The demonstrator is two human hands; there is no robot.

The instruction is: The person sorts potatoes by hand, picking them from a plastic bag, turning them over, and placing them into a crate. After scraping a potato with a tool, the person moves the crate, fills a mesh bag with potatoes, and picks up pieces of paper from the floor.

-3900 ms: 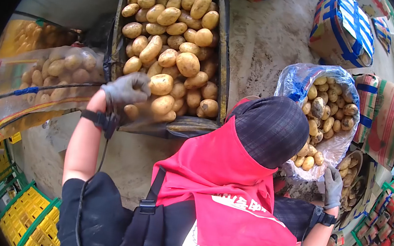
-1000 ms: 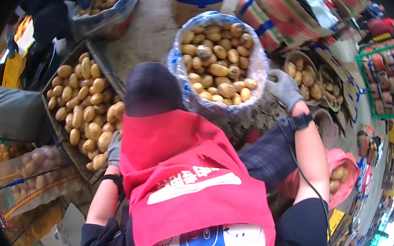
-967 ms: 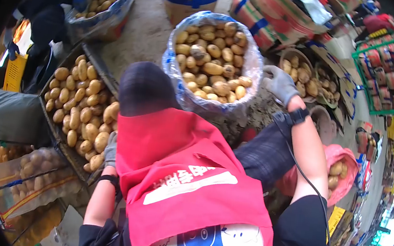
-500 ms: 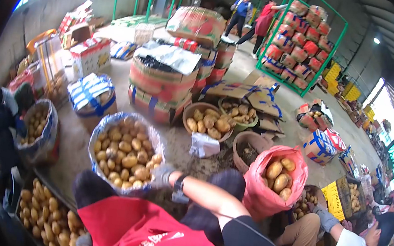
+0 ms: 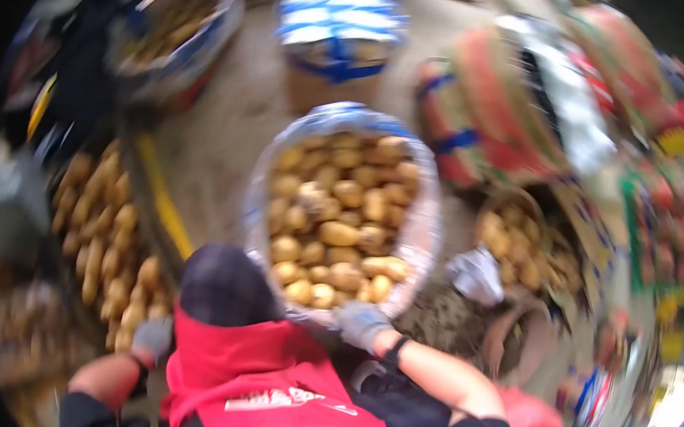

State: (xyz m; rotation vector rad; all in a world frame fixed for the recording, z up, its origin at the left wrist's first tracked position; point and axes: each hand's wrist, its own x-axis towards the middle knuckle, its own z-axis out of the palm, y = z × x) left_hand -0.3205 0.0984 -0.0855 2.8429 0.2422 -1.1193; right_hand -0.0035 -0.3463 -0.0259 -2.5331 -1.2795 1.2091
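Note:
A lined basket [image 5: 424,248] full of potatoes [image 5: 340,233] stands in front of my knees. My right hand [image 5: 360,325], in a grey glove, is at the near rim of this basket; its fingers are blurred, and whether they grip the liner is unclear. At the lower left, my left hand [image 5: 152,339], also gloved in grey, is at the near right edge of a long heap of potatoes [image 5: 96,223]. Motion blur hides its fingers. A red apron [image 5: 273,374] covers my lap.
Beyond the basket stands a box with blue and white tape [image 5: 341,40]. Stacked red-patterned boxes [image 5: 498,105] are at the upper right. A smaller potato basket [image 5: 516,238], a pink sack [image 5: 533,425] and another lined basket [image 5: 225,19] surround me. A person in dark clothes [image 5: 81,57] is at upper left.
The view has swung left and down, so the lined basket now appears central. Both my hands and the potato heap show more fully. My right hand remains by the basket rim.

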